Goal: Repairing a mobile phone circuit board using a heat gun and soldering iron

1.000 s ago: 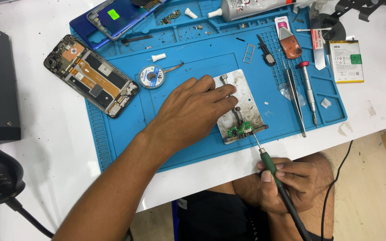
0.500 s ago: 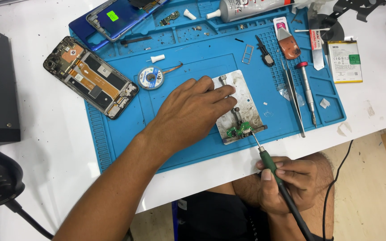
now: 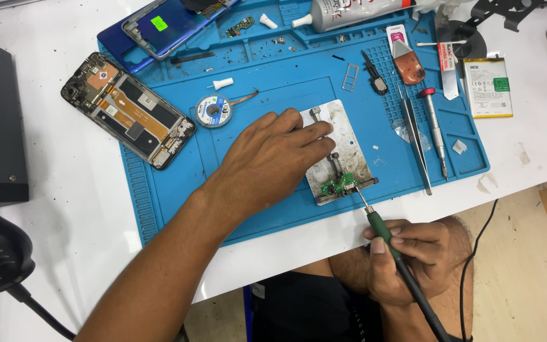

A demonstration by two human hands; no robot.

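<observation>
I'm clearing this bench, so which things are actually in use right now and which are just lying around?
In use:
left hand on metal holder plate
small green circuit board
soldering iron in right hand

Lying about:
opened phone
solder wick spool
tweezers
screwdriver
battery
glue tube

Small green circuit board [image 3: 337,186], clamped flat at the near end of a scuffed silver metal holder plate [image 3: 344,140] lying on the blue mat. Green-handled soldering iron [image 3: 384,231] with a black cord, tilted, slim metal tip touching the board's right edge. Gripped pen-style in the right hand [image 3: 406,259], just off the table's near edge. Left hand [image 3: 267,161] pressed palm-down across the plate's left side, fingertips spread over its top half.
</observation>
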